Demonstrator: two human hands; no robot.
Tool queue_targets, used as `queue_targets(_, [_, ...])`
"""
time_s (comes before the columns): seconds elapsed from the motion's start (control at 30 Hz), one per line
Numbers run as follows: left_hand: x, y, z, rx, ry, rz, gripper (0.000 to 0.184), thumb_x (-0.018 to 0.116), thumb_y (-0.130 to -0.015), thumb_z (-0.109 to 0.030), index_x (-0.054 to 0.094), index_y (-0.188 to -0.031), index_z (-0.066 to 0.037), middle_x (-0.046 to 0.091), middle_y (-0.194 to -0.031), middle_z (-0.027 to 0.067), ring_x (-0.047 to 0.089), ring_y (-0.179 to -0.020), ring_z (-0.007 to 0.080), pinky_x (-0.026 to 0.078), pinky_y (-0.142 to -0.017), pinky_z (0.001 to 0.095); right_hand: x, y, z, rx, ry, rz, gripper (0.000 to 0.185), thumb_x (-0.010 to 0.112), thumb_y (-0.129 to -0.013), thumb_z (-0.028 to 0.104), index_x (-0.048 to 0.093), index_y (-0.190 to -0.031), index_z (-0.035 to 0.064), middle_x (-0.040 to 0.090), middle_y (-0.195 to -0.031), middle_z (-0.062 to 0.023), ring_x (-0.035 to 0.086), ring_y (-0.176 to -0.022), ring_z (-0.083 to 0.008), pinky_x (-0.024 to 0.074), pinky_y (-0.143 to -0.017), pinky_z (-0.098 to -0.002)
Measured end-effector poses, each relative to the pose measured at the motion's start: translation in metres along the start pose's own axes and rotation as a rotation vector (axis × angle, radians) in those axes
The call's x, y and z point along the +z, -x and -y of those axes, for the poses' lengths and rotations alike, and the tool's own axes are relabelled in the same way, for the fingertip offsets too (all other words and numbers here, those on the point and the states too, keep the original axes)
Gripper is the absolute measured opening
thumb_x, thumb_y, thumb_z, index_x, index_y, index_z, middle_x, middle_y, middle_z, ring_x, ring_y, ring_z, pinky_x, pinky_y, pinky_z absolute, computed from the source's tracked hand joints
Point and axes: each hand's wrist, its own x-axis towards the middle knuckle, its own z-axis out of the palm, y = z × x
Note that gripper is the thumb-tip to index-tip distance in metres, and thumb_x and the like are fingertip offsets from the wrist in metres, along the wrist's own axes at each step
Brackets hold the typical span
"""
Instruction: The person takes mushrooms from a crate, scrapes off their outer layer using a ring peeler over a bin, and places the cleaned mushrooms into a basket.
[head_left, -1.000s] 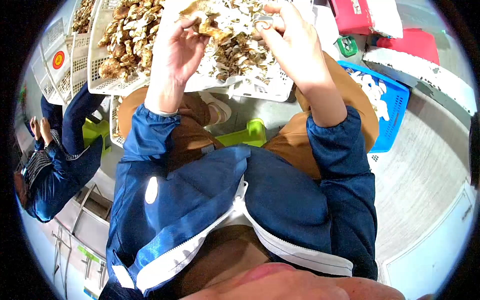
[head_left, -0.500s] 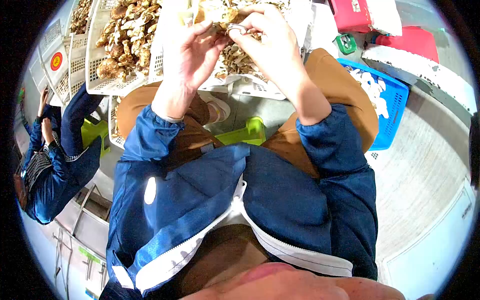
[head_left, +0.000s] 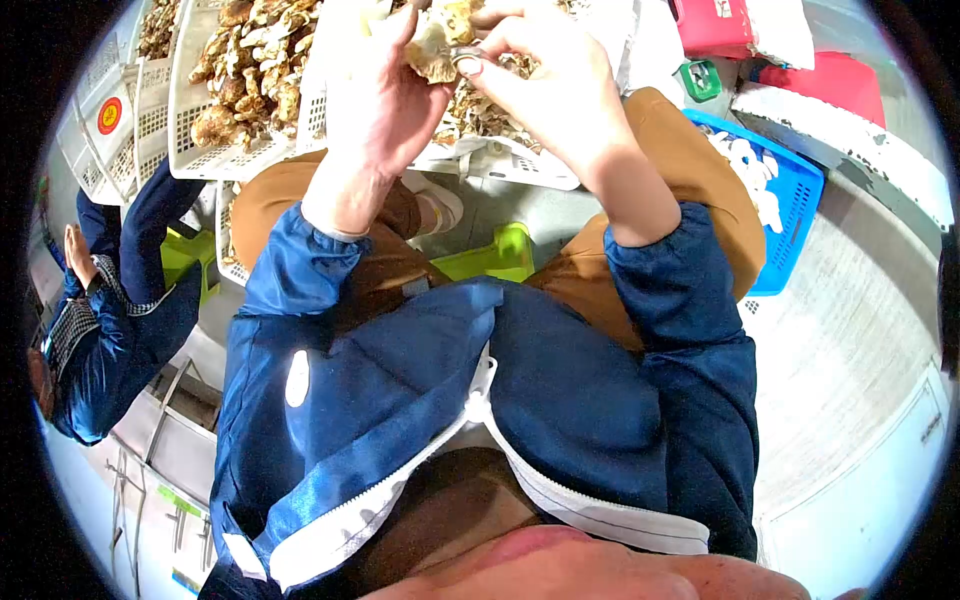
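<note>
At the top of the head view, my left hand (head_left: 385, 115) is closed around a pale yellowish mushroom (head_left: 432, 50) with its ragged underside showing. My right hand (head_left: 555, 85) is pinched close beside it, thumb against a small shiny metal piece (head_left: 467, 54) that touches or nearly touches the mushroom; its full shape is hidden by the fingers. Below both hands lies a white crate (head_left: 510, 172) holding mushroom pieces (head_left: 485, 122). Glare washes out part of the left hand and the crate.
Another white crate (head_left: 222, 162) of whole brown mushrooms (head_left: 245, 95) stands at left. At right, a blue basket (head_left: 795, 235) holds white pieces (head_left: 757, 175). A green stool (head_left: 500, 258) is between my knees. Another person (head_left: 110, 330) sits at far left.
My left hand has gone from loosely spread to wrapped round the mushroom, which now shows more fully. My right hand stays pinched near it. The other person's hands have come together.
</note>
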Motion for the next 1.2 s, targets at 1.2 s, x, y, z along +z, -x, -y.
queue_targets(1.2, [-0.016,0.002,-0.001,0.028,0.074,0.126,0.036,0.062,-0.094,-0.009,0.059,-0.129,-0.004,0.064,-0.125,0.0082,0.059,-0.124,0.0246,0.049,-0.108,0.0473,-0.029,-0.010,-0.012,0.226,-0.070,-0.128,0.009,0.066,-0.084,0.002,0.070,-0.090,-0.0023,0.069,-0.082,-0.0132,0.066,-0.077,-0.0192,0.0525,-0.071,-0.0307])
